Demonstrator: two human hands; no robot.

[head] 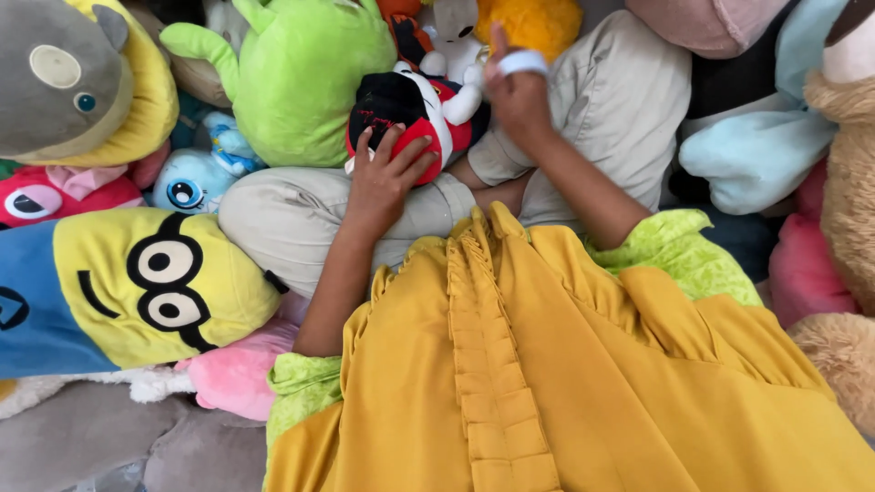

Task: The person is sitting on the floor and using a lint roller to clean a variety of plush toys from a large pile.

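Observation:
A small plush toy (410,107) in red, black and white lies between my knees, on beige trousers (283,214). My left hand (383,178) rests flat on its red side with fingers spread. My right hand (518,87) holds the toy's white upper part from the right; a white band is wrapped around one finger. My mustard-yellow top (547,364) fills the lower middle of the view.
Plush toys crowd all around: a bright green one (301,73) at top, a yellow one with goggle eyes (155,282) at left, a grey-and-yellow one (73,77) top left, a pink one (237,369), a light blue one (756,150) and tan ones (852,228) right.

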